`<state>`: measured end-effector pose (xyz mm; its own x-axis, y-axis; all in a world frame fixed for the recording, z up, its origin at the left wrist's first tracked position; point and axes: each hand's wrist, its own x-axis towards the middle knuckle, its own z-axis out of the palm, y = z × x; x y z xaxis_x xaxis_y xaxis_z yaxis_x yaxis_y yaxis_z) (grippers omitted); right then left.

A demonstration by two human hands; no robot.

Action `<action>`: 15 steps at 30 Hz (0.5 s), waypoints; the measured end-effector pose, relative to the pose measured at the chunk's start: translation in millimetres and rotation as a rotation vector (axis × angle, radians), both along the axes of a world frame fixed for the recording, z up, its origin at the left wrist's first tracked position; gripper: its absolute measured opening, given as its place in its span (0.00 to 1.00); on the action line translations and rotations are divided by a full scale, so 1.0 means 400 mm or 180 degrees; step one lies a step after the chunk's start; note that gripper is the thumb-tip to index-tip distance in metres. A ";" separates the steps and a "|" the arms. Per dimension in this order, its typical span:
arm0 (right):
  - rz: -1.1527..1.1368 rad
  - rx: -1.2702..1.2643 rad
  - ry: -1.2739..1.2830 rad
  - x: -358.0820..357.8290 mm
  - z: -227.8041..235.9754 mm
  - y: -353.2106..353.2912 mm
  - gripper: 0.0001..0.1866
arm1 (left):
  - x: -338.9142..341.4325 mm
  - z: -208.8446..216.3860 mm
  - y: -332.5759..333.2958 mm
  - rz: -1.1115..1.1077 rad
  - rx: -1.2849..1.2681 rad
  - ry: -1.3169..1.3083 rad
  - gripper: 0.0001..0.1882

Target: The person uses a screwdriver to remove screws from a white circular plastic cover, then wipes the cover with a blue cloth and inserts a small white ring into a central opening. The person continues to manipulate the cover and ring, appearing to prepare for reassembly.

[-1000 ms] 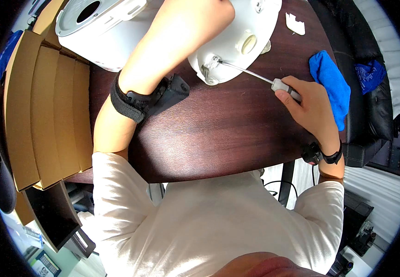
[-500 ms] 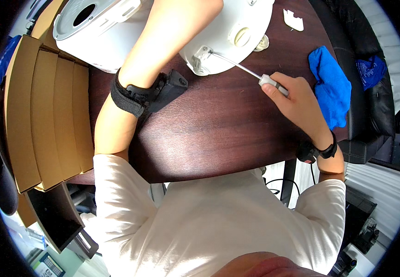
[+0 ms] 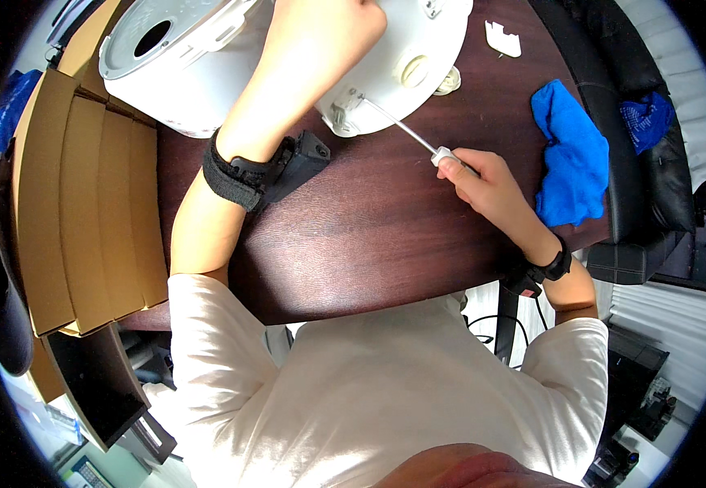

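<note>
Screwdriver [image 3: 397, 124] in the right hand [image 3: 487, 180], fingers closed around its handle, shaft slanting to a fitting [image 3: 349, 98] at the near end of a curved white plastic housing [image 3: 389, 41]. Housing set well in from the near edge of the dark wood-grain table [image 3: 369, 236], with the left hand [image 3: 345, 18] over or against it; left fingers out of sight, so cannot tell whether wide or narrow. Just beside the housing, a small pale round part [image 3: 449, 81]; nearer the table's right edge, a notched white piece [image 3: 502, 41]. Along that edge, a crumpled blue cloth [image 3: 571, 159]; by the left edge, a white cylindrical casing [image 3: 194, 85].
</note>
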<state>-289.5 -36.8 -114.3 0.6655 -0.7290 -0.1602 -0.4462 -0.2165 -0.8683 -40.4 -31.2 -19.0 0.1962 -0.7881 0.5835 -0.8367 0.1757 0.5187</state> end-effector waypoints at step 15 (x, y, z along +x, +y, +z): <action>-0.0148 0.1439 -0.0254 0.028 0.003 0.010 0.19 | 0.017 -0.006 -0.006 0.0061 -0.0068 -0.0115 0.08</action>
